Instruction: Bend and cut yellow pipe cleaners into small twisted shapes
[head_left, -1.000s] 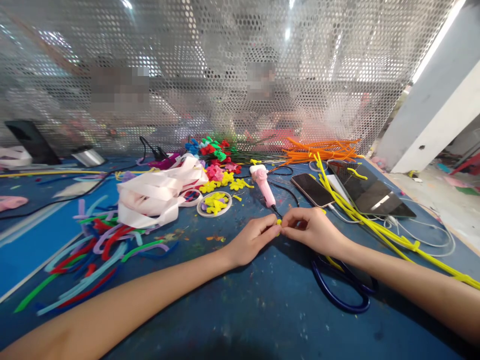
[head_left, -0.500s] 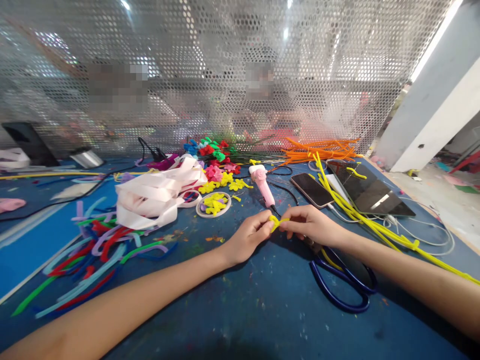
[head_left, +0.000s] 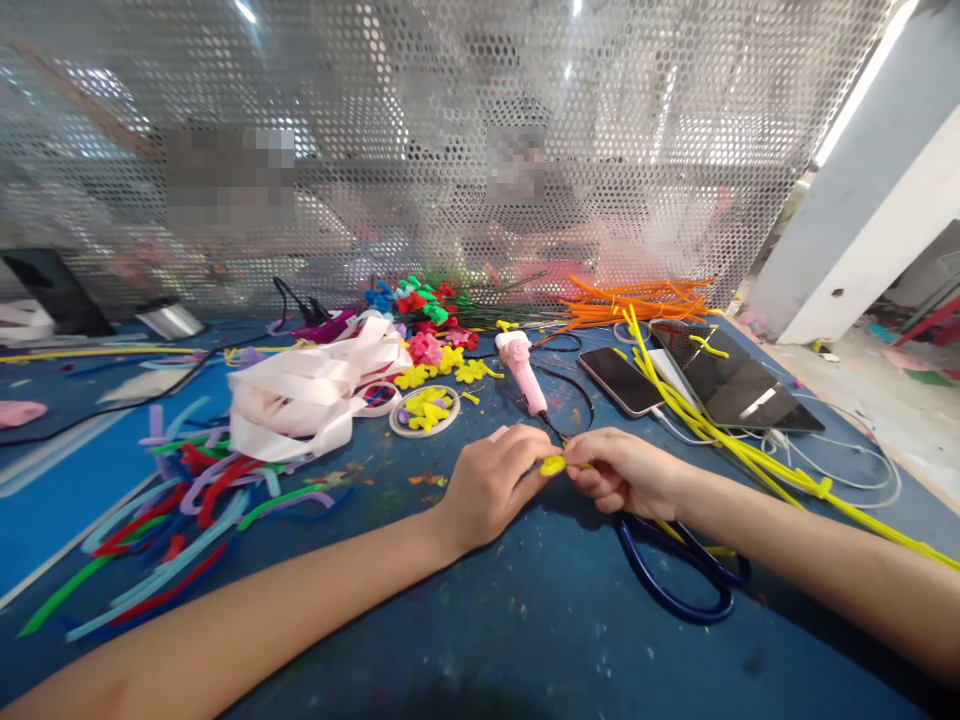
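Note:
A small bent yellow pipe cleaner (head_left: 553, 466) is between my two hands above the blue table (head_left: 480, 640). My left hand (head_left: 499, 485) pinches it from the left, the back of the hand facing up. My right hand (head_left: 626, 470) holds it from the right, fingers curled in. Dark blue scissor handles (head_left: 686, 600) lie below my right hand; the blades are hidden. A pink glue gun (head_left: 525, 375) rests just beyond the hands. Yellow flower shapes (head_left: 427, 408) lie in a white ring left of it.
Pale ribbon (head_left: 292, 400) and coloured pipe cleaners (head_left: 187, 530) lie at the left. A phone (head_left: 621, 380), long yellow stems (head_left: 750, 458), a black tablet (head_left: 742, 385) and cables are at the right. Orange stems (head_left: 637, 303) lie before a perforated metal screen (head_left: 420, 130).
My left hand has turned over more and covers more of the yellow piece. The fingers of my right hand have curled in, and the yellow piece looks more compact.

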